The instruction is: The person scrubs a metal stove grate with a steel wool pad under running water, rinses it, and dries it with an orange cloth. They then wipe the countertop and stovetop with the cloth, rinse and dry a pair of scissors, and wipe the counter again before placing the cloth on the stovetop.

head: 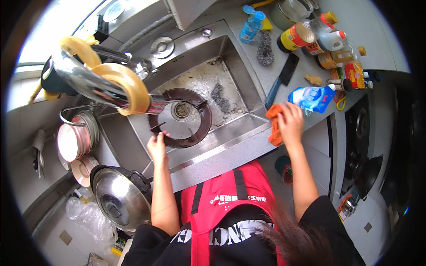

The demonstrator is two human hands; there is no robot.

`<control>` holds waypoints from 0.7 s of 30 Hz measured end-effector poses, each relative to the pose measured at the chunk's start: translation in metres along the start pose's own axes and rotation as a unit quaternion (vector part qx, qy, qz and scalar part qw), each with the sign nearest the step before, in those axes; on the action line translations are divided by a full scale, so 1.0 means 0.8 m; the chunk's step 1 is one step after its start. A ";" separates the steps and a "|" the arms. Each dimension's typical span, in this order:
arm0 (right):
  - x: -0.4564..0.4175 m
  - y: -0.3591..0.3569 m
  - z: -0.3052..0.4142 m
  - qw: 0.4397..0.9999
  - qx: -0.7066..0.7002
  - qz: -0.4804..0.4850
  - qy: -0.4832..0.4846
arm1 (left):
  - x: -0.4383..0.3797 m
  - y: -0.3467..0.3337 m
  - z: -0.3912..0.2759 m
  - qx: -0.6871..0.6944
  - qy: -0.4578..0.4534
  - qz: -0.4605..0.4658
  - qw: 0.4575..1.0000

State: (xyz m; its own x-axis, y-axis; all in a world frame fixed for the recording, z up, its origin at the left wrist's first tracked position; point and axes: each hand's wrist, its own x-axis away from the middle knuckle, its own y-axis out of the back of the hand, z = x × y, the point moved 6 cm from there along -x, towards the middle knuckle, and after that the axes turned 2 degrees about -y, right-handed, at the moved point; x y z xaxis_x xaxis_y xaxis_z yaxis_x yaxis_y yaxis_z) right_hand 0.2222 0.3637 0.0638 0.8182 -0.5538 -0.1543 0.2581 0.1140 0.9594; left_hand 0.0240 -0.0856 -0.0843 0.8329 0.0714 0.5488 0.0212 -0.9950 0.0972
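Note:
My left hand [157, 146] grips the near-left edge of a dark round pan-support ring [203, 128] with inward prongs. The ring is over the drain [182, 110] in a stainless-steel sink [242, 74]. To the ring's right, a steel wool scourer [219, 98] lies on the wet, dirty sink floor. My right hand [293, 123] holds an orange cloth [275, 129] at the counter's front edge. Just beyond that hand is a blue detergent pouch [311, 98]. A chrome faucet [90, 86] with yellowish rings around it reaches over the sink from the left.
A cleaver [289, 69] lies beside the sink, near another scourer [265, 50] and a blue bottle [252, 28]. Several sauce bottles [294, 38] line the counter's back. Stacked bowls [71, 141] and a lidded wok [119, 199] stand left. A stove [357, 123] is at right.

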 end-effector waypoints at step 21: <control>-0.048 -0.026 0.162 0.923 -0.368 0.075 -0.089 | -0.090 -0.035 0.218 0.107 0.322 0.006 0.941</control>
State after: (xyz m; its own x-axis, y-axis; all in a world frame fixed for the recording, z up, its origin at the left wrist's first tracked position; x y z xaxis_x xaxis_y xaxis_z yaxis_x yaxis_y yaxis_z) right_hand 0.1192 0.2756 0.0803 0.7928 -0.6053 0.0717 0.4808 0.6933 0.5368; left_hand 0.0598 -0.0750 -0.2714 0.3275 0.0191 0.9447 0.1819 -0.9824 -0.0432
